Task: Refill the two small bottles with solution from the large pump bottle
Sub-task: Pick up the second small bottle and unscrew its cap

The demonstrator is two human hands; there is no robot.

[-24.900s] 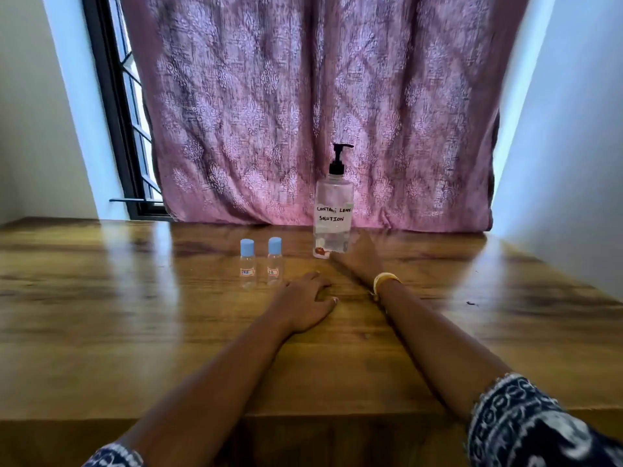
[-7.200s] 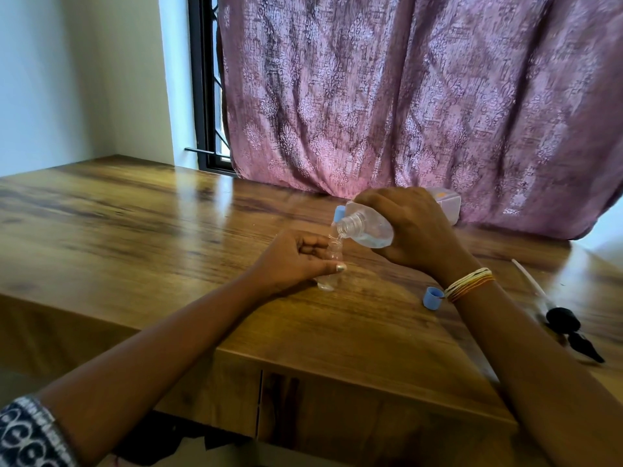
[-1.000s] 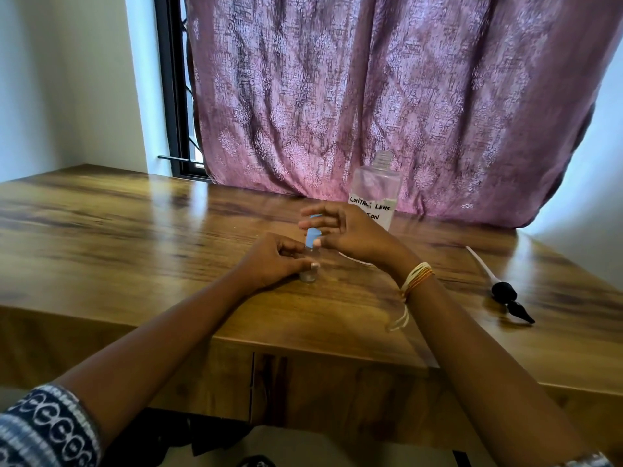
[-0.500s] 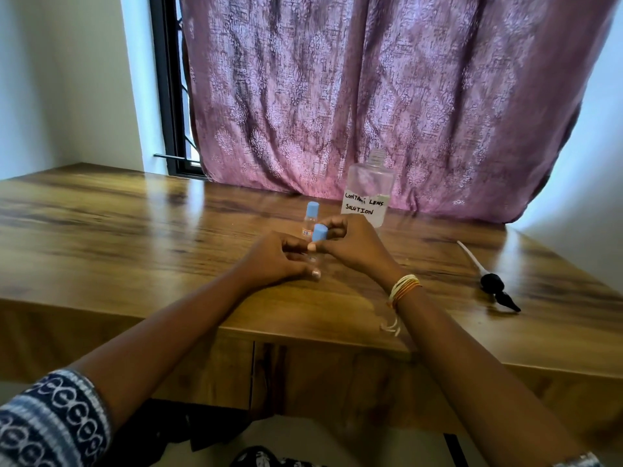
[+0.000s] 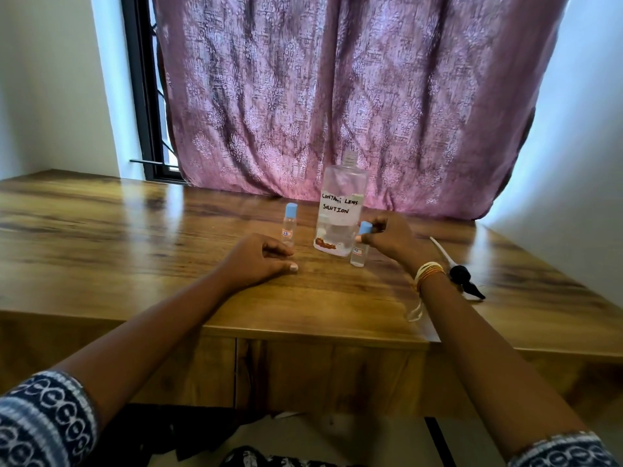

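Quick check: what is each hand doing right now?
Left hand: rests on the table, fingers loosely curled, holding nothing.
Right hand: pinches the small bottle by its blue cap.

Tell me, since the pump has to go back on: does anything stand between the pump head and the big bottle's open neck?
The right hand, gripping a small bottle, lies between the pump head and the large bottle. Its neck is uncovered.

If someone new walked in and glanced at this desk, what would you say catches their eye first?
Probably the large clear bottle hand-labelled "Contact Lens Solution", standing uncapped at the back of the wooden desk before the mauve curtain. Next, the right hand pinching the blue cap of a small bottle just in front of it, while a second capped small bottle stands left. The black pump head lies loose at the right.
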